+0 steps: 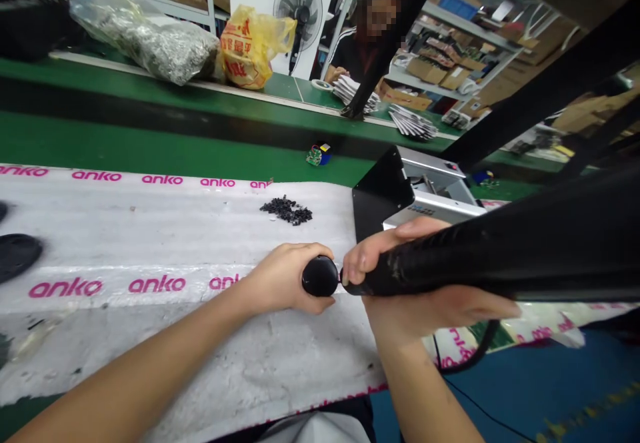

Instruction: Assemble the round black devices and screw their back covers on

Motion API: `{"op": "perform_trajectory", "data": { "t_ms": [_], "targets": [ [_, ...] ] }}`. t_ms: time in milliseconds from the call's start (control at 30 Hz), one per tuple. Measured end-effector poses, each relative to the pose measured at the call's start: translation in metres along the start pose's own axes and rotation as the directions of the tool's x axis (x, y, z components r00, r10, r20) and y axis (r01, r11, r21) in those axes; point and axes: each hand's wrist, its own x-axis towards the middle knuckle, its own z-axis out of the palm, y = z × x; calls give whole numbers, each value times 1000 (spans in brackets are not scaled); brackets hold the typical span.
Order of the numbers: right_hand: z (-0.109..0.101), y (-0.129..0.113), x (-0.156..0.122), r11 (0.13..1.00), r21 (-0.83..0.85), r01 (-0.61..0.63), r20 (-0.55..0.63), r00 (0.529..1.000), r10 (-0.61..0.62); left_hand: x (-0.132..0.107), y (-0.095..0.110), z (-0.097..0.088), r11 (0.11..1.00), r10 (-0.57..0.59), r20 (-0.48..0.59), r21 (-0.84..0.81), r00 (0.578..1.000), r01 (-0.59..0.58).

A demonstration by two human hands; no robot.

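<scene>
Black round-faced piece point(320, 276) in its grasp, the left hand point(280, 279) seemingly steadies it beside the long black tool point(480, 253) the right hand point(410, 313) grips.

One handheld round piece point(320, 276), one long black tool point(500, 249), one fan point(300, 4), one yellow bag point(250, 46)

The left hand point(287, 279) grips a small, round, glossy black disc-faced piece point(320, 276), while the right hand point(400, 319) wraps around a long black cylindrical tool point(475, 256) whose narrow end points at that piece; whether they touch is unclear. Beneath lies a white plastic sheet printed with pink "anko" lettering point(150, 236), bearing a loose heap of tiny black bits point(293, 213) and a silver-and-black metal box point(430, 193). Beyond, on a green bench, sit a yellow plastic bag with red print point(253, 46) and a clear plastic bag point(160, 43).
</scene>
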Motion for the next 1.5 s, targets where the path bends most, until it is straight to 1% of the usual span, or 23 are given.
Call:
{"op": "perform_trajectory", "data": {
  "t_ms": [67,100,167,267,333,433,500,567,700,833,933,1067,1133,1200,1267,1333,1400,1500],
  "targets": [
    [2,2,1,995,43,94,-35,995,-93,-1,-1,0,1000,13,-19,-15,1000,-14],
    [3,2,2,991,68,116,-47,992,-113,-2,-1,-1,999,19,-16,-34,1000,-20],
    [4,-1,5,988,118,102,-56,994,-96,-3,-2,-5,996,30,22,-85,999,-28],
    [2,-10,11,982,178,60,-65,997,-49,-4,-5,-12,989,43,107,-147,993,-27],
    [1,-13,14,978,187,93,-59,995,-83,-3,-7,-14,984,57,137,-173,989,-32],
    [0,-10,15,973,175,148,-30,989,-145,-3,-7,-14,976,74,141,-213,987,-42],
    [0,-5,13,977,164,136,-12,991,-136,-2,-6,-14,973,74,140,-228,987,-40],
    [1,-3,11,982,156,106,-18,994,-104,-2,-5,-13,974,71,138,-224,988,-39],
    [2,-7,7,987,146,64,-28,998,-61,-1,-3,-13,981,57,127,-190,990,-32],
    [3,-11,5,991,95,93,4,996,-94,0,-3,-12,983,62,117,-177,991,-41],
    [5,-12,4,993,51,108,5,994,-109,1,-3,-10,986,39,101,-166,994,-22],
    [8,-12,1,994,24,107,-38,994,-106,1,-3,-9,987,25,84,-159,996,-11],
    [8,-9,0,993,32,113,-41,993,-112,1,-3,-9,987,24,83,-157,996,-11],
    [7,-6,1,992,56,110,-11,994,-110,1,-3,-9,987,26,83,-163,996,-12],
    [6,-6,3,994,88,68,24,997,-70,0,-3,-10,986,31,79,-164,996,-17],
    [7,-9,5,991,133,23,29,999,-28,-1,-3,-11,987,33,72,-159,997,-21],
    [11,-13,7,983,184,-12,24,1000,8,-2,-3,-11,984,43,68,-177,997,-31],
    [22,-14,7,973,232,1,32,999,-8,-3,-5,-11,972,62,66,-230,996,-45]
  ]
}}
